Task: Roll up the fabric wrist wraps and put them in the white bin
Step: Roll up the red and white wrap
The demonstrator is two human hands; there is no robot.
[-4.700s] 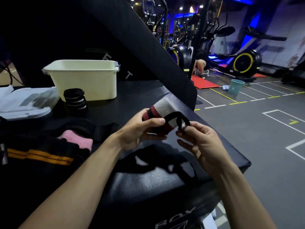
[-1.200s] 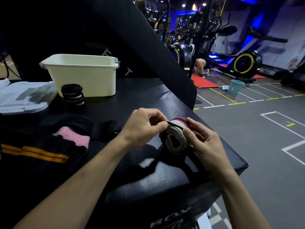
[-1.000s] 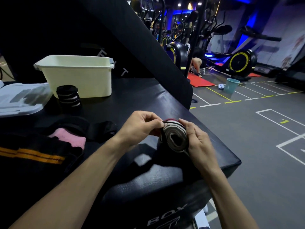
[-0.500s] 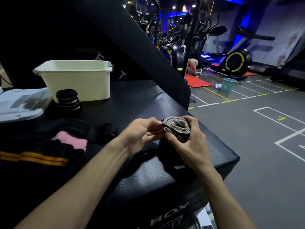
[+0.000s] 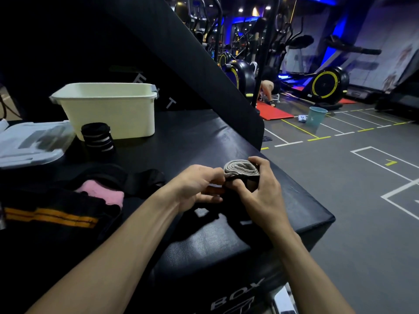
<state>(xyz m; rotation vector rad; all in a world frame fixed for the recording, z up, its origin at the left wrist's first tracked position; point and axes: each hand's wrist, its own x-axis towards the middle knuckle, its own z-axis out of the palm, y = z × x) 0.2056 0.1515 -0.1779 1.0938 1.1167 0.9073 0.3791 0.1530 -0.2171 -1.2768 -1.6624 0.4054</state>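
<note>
A grey wrist wrap (image 5: 240, 169), rolled into a tight coil, is held upright above the black padded box (image 5: 204, 137). My right hand (image 5: 258, 191) grips the roll around its side, fingers over the far edge. My left hand (image 5: 199, 189) pinches the wrap's black strap end beside the roll. The white bin (image 5: 108, 109) stands at the back left of the box. A rolled black wrap with white stripes (image 5: 97, 139) stands just in front of the bin. Unrolled wraps, one pink (image 5: 102, 193) and one black with orange stripes (image 5: 49, 217), lie at the left.
A clear plastic lid (image 5: 29, 143) lies left of the bin. A slanted black pad (image 5: 181, 53) rises behind the box. The box's right edge drops to the gym floor, with a teal bucket (image 5: 316, 116), a red mat and exercise machines beyond.
The roll has been turned from lying sideways between my hands to coil end up. My left hand moved from the roll's edge to the black strap at its side.
</note>
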